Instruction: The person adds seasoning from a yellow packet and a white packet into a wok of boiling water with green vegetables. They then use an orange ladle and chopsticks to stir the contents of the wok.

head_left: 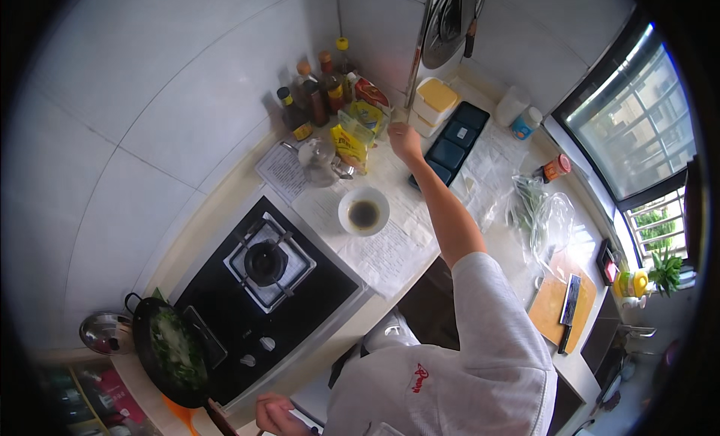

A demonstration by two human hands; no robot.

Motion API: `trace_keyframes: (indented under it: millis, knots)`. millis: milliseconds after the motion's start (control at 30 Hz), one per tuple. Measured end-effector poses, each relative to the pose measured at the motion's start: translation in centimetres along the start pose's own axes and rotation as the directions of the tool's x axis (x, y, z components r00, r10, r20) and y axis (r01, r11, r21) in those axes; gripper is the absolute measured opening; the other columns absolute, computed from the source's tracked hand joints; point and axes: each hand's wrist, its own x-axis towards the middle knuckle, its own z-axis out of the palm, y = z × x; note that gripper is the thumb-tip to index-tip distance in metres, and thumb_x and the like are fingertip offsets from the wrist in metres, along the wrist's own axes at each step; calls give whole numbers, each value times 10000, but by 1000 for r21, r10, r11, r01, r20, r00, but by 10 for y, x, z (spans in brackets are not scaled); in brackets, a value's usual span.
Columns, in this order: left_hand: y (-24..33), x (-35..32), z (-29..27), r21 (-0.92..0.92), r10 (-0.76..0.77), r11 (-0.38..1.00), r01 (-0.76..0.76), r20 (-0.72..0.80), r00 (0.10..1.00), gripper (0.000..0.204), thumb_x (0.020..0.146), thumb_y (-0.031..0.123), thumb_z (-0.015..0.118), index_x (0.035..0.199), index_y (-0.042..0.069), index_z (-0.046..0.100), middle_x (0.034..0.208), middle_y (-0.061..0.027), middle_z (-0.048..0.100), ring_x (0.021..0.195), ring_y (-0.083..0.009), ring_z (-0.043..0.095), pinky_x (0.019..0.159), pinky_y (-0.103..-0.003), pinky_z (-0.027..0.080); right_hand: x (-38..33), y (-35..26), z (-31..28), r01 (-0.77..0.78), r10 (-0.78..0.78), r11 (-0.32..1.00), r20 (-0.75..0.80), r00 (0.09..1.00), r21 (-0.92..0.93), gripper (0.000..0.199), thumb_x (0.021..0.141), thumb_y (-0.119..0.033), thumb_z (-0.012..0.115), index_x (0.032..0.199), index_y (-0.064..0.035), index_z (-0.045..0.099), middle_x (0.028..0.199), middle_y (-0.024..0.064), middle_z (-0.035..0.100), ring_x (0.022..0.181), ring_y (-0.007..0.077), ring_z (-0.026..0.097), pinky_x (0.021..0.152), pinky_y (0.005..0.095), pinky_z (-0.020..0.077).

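Observation:
My right hand (406,140) is stretched far out over the counter, fingers closed. What it grips, if anything, is hidden; it is beside an open yellow seasoning bag (349,147) and a red packet (373,93). Low in the view, my left hand (279,416) is loosely curled with nothing visible in it. It is apart from the handle (219,417) of a black wok (142,353). Cooked leafy greens (176,346) lie in the wok on the stove's left side. Nearer than the seasonings stands a white bowl (345,211) with dark liquid inside.
A gas burner (265,263) is bare. Around the seasonings are sauce bottles (330,80), a glass teapot (319,162), yellow-lidded tubs (436,97) and a dark compartment tray (457,140). To the right, a cleaver (571,301) rests on a cutting board (546,314) by bagged green vegetables (531,207).

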Motion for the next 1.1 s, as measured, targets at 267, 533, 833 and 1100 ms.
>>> trace_keyframes:
  millis: [267,533,833,1100]
  knots:
    - [-16,9,-44,353,-683,697,625,59,728,988,841,697,480,1508,73,106,1542,-210,187,1451,-363,77,1120,-580,204,-37,4,112,-193,185,976,84,979,102,177,797,-196,605,870,-83,720,856,184,686,821,370,656,727,430,521]
    - [57,16,65,303,-73,951,56,45,996,345,928,148,413,597,55,393,589,-44,403,590,-130,401,577,-288,312,-45,-4,111,-210,230,952,-66,971,225,197,899,-245,559,935,-68,637,874,201,675,818,407,639,709,475,499]
    - [69,20,89,200,-114,977,67,234,966,319,949,146,434,655,22,453,640,-41,462,592,-103,425,565,-243,330,-66,17,72,-36,85,845,-67,994,534,130,912,-79,558,1016,-25,500,904,250,604,856,453,568,724,378,475]
    - [62,36,115,84,-106,993,81,367,924,273,956,138,475,726,-4,510,683,-34,464,595,-85,437,556,-228,343,-85,5,-35,16,100,581,-90,991,814,131,980,-142,535,972,-20,487,922,50,598,846,94,534,714,258,453]
